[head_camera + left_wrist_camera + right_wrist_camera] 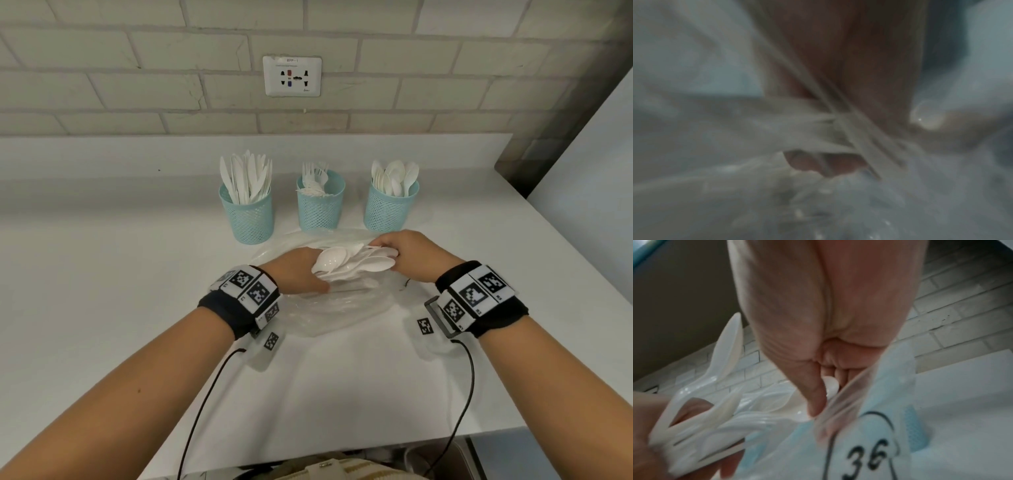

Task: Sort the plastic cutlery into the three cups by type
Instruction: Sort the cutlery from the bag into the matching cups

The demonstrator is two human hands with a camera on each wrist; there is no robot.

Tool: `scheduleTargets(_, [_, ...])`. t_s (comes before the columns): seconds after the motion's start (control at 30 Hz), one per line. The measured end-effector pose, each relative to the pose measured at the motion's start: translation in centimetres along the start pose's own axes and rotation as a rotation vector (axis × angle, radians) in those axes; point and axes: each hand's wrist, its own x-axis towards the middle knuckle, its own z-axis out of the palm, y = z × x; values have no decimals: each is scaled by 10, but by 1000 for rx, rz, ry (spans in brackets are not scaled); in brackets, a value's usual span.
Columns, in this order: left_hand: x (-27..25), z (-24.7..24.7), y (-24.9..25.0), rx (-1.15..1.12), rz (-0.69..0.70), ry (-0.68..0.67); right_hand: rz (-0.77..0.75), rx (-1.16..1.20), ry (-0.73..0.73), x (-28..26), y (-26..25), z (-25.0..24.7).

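Note:
Three teal mesh cups stand in a row at the back of the counter: knives in the left cup (247, 214), forks in the middle cup (320, 205), spoons in the right cup (390, 207). A bundle of white plastic spoons (352, 261) is held over a clear plastic bag (339, 308) in front of the cups. My left hand (301, 274) grips the handle end of the bundle, and thin white handles (855, 129) cross its fingers in the blurred left wrist view. My right hand (411, 255) holds the bowl end; its thumb (813, 395) presses on the spoons (725, 415).
The white counter (102, 291) runs back to a brick wall with a power socket (292, 76). A white panel (589, 144) rises at the right. Cables trail from both wristbands over the counter's front edge. The bag shows a printed 36 (867, 457).

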Motion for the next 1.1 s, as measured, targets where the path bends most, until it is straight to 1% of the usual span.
scheduleTargets(0.1, [-5,-3,11,-117,24,50,-38,49,101,1,-11,-8])
scheduleTargets(0.2, [-9,-6,17,-186,55,137,-90,127,127,-1,-25,-19])
scheduleTargets(0.3, [-14,-16,24,-303,81,214,-97,340,211,-2,-38,-32])
scheduleTargets(0.37, [-17,-22,29,-390,90,233,-115,476,278,-3,-46,-40])
scheduleTargets(0.43, [-17,-26,32,-501,114,245,-142,539,314,-2,-54,-46])
scheduleTargets(0.5, [-17,-27,32,-574,105,272,-160,552,312,-1,-60,-50])
scheduleTargets(0.57, [-18,-28,30,-575,113,273,-168,545,271,-1,-64,-55])
scheduleTargets(0.63, [-21,-27,27,-561,89,248,-184,553,216,-2,-68,-59])
scheduleTargets(0.73, [-22,-28,23,-628,60,244,-211,650,179,-2,-74,-59])
scheduleTargets(0.83, [-25,-34,23,-685,118,252,-224,768,202,3,-81,-59])
scheduleTargets(0.93, [-27,-40,24,-772,206,241,-235,865,229,10,-88,-59])
scheduleTargets(1.03, [-24,-46,23,-928,216,240,-270,940,297,17,-98,-60])
scheduleTargets(1.1, [-22,-49,22,-991,224,240,-273,951,345,23,-103,-60])
